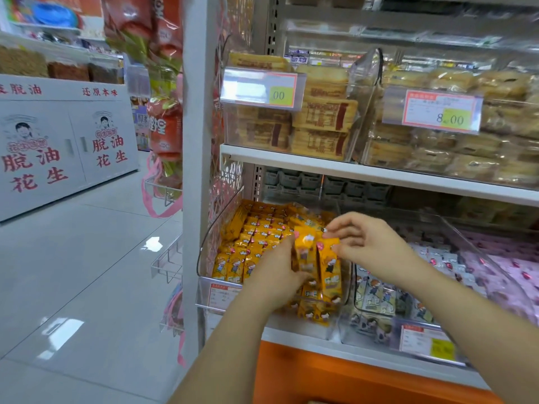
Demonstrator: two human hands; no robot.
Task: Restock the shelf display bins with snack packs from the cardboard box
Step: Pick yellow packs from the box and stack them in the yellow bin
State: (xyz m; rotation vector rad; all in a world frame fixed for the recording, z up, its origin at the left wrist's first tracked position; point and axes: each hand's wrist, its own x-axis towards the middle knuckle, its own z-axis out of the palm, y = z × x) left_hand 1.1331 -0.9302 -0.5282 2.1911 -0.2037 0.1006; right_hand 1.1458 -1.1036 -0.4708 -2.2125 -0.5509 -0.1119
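Holding small yellow foil snack packs (306, 252) upright over the clear plastic display bin (208, 252), left end of the lower shelf (294, 335): left hand (274, 275) fingers (284, 252) wrap the bunch; right hand (370, 246) fingers (338, 228) pinch one top edge. Likely light, soft, slippery; grip seams.

left hand (274, 277) grips yellow packs (304, 252) | right hand (369, 243) pinches one | over clear bin (205, 255)

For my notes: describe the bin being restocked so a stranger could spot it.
Take the lower shelf above the orange base. The clear bin sits at its left end. Only it holds yellow packs; rightwards come white packs, then pink packs.
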